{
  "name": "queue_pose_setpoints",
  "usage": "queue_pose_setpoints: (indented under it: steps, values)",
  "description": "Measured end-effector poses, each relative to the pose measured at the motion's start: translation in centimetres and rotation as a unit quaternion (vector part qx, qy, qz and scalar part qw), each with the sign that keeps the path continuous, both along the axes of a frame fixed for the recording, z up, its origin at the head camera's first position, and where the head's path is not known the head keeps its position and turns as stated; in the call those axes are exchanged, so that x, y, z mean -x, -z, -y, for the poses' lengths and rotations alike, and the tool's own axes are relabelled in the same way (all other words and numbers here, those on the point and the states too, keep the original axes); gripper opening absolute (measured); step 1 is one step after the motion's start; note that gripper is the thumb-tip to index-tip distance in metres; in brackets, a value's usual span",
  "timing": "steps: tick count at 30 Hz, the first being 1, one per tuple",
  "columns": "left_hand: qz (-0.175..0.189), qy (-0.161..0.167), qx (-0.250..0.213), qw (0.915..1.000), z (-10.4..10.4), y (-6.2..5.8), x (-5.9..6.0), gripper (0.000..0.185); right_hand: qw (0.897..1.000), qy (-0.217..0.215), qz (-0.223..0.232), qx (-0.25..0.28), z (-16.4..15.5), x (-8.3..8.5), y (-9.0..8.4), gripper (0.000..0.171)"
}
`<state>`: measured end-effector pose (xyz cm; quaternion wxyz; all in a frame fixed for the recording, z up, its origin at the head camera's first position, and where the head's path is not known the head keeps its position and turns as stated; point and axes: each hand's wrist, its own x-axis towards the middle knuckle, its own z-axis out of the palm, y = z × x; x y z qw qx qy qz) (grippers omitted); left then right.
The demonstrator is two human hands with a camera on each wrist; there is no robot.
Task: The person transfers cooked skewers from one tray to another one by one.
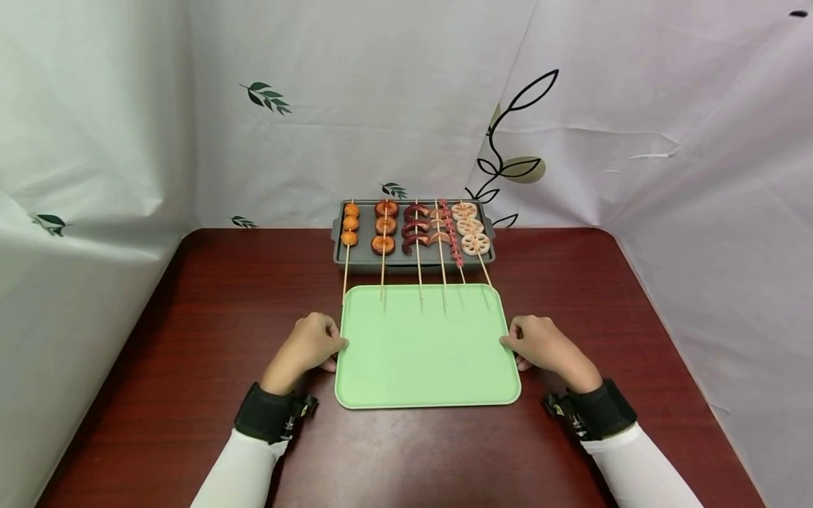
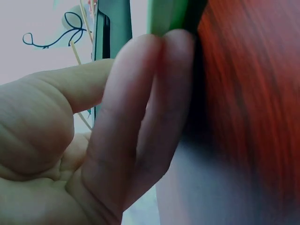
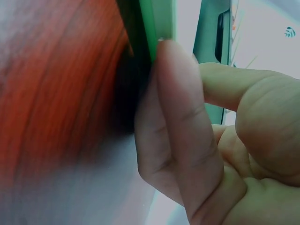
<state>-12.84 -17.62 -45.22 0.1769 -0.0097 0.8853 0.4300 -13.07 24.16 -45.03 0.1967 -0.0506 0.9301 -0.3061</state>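
Fingers [image 2: 140,108] at unmarked green tray [image 1: 425,353]

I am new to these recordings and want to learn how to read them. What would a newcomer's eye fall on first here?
The pale green tray in the middle of the dark red table stands out most, with the left hand and the right hand at its two side edges, fingertips touching the rim. Just behind it, a grey baking tray holds six food skewers side by side, whose sticks reach over the green tray's far edge.
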Motion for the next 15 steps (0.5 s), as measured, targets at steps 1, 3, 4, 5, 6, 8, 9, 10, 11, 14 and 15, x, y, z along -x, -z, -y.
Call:
queue_pose_setpoints:
  steps: [1, 3, 4, 5, 6, 8, 9, 10, 11, 14, 15]
  values:
    - [-0.001, 0.000, 0.000, 1.0000, 0.0, 0.0, 0.0, 0.023, 1.000, 0.001, 0.003, 0.003, 0.0, 0.0, 0.0, 0.027]
    - [-0.003, 0.000, -0.003, 1.0000, 0.1, 0.1, -0.1, 0.023, 1.000, -0.001, 0.007, 0.010, -0.1, -0.1, 0.0, 0.027]
    - [-0.003, 0.000, -0.005, 1.0000, 0.1, 0.1, -0.1, 0.024, 1.000, -0.004, 0.007, 0.012, -0.2, -0.2, 0.1, 0.027]
    - [-0.003, 0.001, -0.008, 1.0000, 0.1, 0.2, -0.1, 0.024, 1.000, -0.008, 0.006, 0.015, -0.3, -0.2, 0.0, 0.028]
    - [-0.003, 0.002, -0.011, 0.9999, 0.1, 0.2, -0.1, 0.025, 1.000, -0.010, 0.006, 0.018, -0.4, -0.2, 0.0, 0.028]
    - [-0.002, 0.006, -0.018, 0.9998, 0.2, 0.3, 0.0, 0.026, 1.000, -0.018, 0.004, 0.023, -0.5, -0.3, 0.0, 0.030]
    - [-0.002, 0.008, -0.022, 0.9997, 0.2, 0.3, 0.0, 0.027, 0.999, -0.023, 0.003, 0.024, -0.6, -0.3, 0.0, 0.031]
    - [0.000, 0.009, -0.026, 0.9996, 0.3, 0.3, 0.1, 0.028, 0.999, -0.028, 0.002, 0.027, -0.8, -0.3, -0.1, 0.031]
    - [0.001, 0.010, -0.029, 0.9995, 0.3, 0.4, 0.1, 0.028, 0.999, -0.031, 0.001, 0.029, -0.9, -0.3, -0.1, 0.032]
    - [0.003, 0.012, -0.039, 0.9992, 0.5, 0.5, 0.1, 0.030, 0.999, -0.038, -0.004, 0.037, -1.3, -0.1, -0.2, 0.031]
    - [0.004, 0.011, -0.041, 0.9991, 0.5, 0.5, 0.2, 0.030, 0.998, -0.038, -0.006, 0.043, -1.4, 0.0, -0.3, 0.030]
